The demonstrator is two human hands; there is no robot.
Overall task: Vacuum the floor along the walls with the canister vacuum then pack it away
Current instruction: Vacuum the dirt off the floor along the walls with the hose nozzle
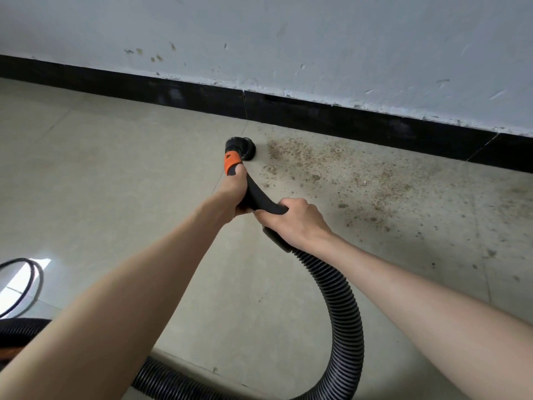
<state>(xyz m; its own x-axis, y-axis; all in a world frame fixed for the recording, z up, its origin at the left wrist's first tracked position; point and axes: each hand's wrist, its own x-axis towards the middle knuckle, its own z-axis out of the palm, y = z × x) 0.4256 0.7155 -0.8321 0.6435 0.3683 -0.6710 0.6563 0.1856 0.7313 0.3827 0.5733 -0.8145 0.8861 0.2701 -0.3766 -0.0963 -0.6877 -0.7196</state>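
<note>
both hands (230, 194) (297, 220) grip vacuum handle (259, 197); brush nozzle (240, 147) beside debris (317, 166).

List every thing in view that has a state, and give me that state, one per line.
Left hand: grips the handle.
Right hand: grips the handle's rear end.
Brush nozzle: down on the floor.
Ribbed hose: looped.
Debris: scattered right of the nozzle.
Cable: curled.

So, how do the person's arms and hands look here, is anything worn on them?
Both forearms are bare, with no sleeve in view. The left hand and right hand carry no glove, ring, watch or band that I can see.
</note>
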